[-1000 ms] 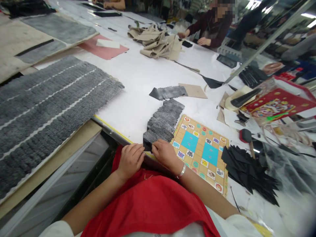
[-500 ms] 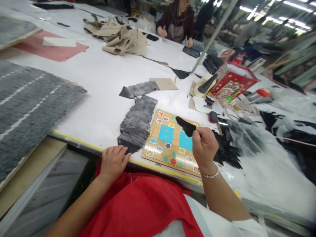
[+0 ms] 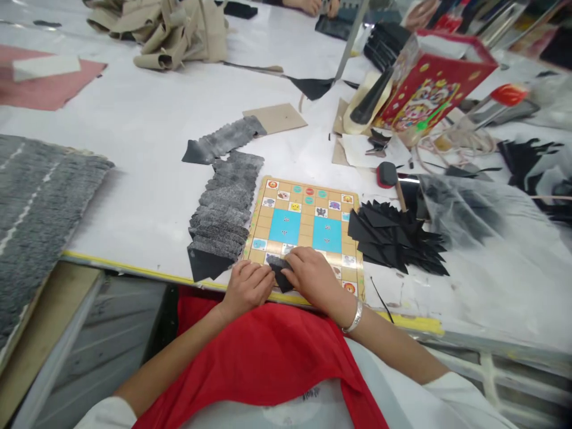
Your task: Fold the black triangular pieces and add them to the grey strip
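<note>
A small black piece (image 3: 281,275) lies on the near edge of a patterned game board (image 3: 306,229), between my two hands. My right hand (image 3: 313,275) is closed with its fingertips on the piece's right side. My left hand (image 3: 251,285) is closed at the piece's left side, its fingers pressed together. To the left of the board runs an overlapping row of grey-black pieces (image 3: 226,208). A pile of black pieces (image 3: 393,235) touches the board's right side.
A grey striped textile stack (image 3: 40,202) is at the left, with pink material (image 3: 53,89) behind it. Beige fabric (image 3: 179,33) lies at the back. Right of centre are a red box (image 3: 433,83), a pole, a black-and-red object (image 3: 386,174) and plastic sheeting (image 3: 469,208). Another person's hands show at the top.
My right hand has come down and left onto the board with the black piece. My left hand has moved right, from the grey-black row to the piece. The view has tilted down.
</note>
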The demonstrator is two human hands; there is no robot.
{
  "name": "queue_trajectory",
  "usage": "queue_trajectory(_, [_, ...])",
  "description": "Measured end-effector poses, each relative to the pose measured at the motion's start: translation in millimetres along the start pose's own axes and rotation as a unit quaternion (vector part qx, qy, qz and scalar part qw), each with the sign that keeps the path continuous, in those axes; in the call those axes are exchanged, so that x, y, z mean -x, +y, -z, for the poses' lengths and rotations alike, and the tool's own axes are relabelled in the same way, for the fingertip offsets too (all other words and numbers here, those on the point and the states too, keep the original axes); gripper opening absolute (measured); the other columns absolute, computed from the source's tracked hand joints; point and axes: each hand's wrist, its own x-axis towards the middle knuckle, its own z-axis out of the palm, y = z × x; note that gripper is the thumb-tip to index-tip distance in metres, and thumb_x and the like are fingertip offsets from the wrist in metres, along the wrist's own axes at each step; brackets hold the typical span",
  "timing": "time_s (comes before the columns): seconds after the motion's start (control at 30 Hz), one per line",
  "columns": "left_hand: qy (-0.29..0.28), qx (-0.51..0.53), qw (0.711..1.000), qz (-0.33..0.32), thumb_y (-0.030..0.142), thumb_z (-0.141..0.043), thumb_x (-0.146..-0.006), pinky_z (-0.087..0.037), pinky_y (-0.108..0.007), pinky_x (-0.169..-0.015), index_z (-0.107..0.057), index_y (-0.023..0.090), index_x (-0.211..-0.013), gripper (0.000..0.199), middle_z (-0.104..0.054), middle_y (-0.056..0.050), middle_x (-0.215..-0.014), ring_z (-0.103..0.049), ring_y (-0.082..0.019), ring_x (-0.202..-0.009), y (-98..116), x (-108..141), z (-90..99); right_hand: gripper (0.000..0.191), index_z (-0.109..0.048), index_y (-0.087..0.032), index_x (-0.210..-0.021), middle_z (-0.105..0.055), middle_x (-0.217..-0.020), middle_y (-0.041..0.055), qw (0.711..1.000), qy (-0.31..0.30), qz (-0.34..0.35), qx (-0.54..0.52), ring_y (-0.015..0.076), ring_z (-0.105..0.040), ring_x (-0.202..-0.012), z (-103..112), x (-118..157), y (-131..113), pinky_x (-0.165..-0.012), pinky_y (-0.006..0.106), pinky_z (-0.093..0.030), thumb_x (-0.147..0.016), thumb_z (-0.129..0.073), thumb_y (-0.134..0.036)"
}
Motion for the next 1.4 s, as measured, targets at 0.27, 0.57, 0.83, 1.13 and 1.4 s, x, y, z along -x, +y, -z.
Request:
queue_trajectory(0.27, [-0.026,-0.021,0.999,0.007,0.025,-0.057,-0.082,-0.039,-0.036,-0.084,-0.063,0.022,-0.094,0.014,-0.069,-0.003,-0.102,-0.059,-0.018,-0.089,0,-4,-2.8,0.012,-0.059,-0.018,-0.087,-0.060,-0.083,0.0063,0.996,-0.080,-0.035,-0.023,0.0191,-0.052,-0.078,-3,-22,5,-0.067,0.029,-0.032,-0.085,-0.059,-0.031])
queue_trajectory(0.57, [-0.027,-0.022,0.999,0.008,0.029,-0.058,-0.082,-0.039,-0.036,-0.087,-0.063,0.021,-0.096,0.017,-0.069,-0.003,-0.106,-0.059,-0.019,-0.091,-5,1,-5.2,0.023,-0.063,-0.017,-0.096,-0.060,-0.087,0.0076,0.998,0.024,0.038,-0.044,0.0182,-0.049,-0.084,-28,-7,13,-0.075,0.030,-0.035,-0.094,-0.041,-0.025])
queue_trajectory(0.83, [-0.037,-0.009,0.999,0.007,0.032,-0.053,-0.085,-0.042,-0.036,-0.085,-0.064,0.020,-0.100,0.022,-0.069,-0.005,-0.107,-0.061,-0.019,-0.090,-9,1,-3.3,0.029,-0.060,-0.018,-0.115,-0.062,-0.096,0.0092,0.994,0.059,0.088,-0.040,0.0189,-0.051,-0.086,-40,1,19,-0.077,0.031,-0.039,-0.094,-0.041,-0.022])
queue_trajectory(1.13, [-0.003,0.094,0.993,0.074,0.029,-0.052,-0.086,-0.050,-0.032,-0.079,-0.065,0.019,-0.095,0.019,-0.066,-0.009,-0.099,-0.060,-0.018,-0.090,-10,6,-9.4,0.034,-0.056,-0.019,-0.122,-0.061,-0.097,0.0085,0.996,0.024,0.086,-0.018,0.0184,-0.051,-0.085,-40,-3,11,-0.074,0.029,-0.039,-0.095,-0.037,-0.025])
queue_trajectory(1.4, [0.039,0.213,0.936,0.279,0.027,-0.051,-0.088,-0.052,-0.024,-0.065,-0.065,0.019,-0.089,0.016,-0.058,-0.006,-0.099,-0.060,-0.011,-0.077,-10,-8,14.6,0.029,-0.061,-0.021,-0.110,-0.058,-0.088,0.0065,0.999,0.003,0.033,-0.038,0.0165,-0.049,-0.080,-32,-11,8,-0.068,0.026,-0.036,-0.096,-0.037,-0.027])
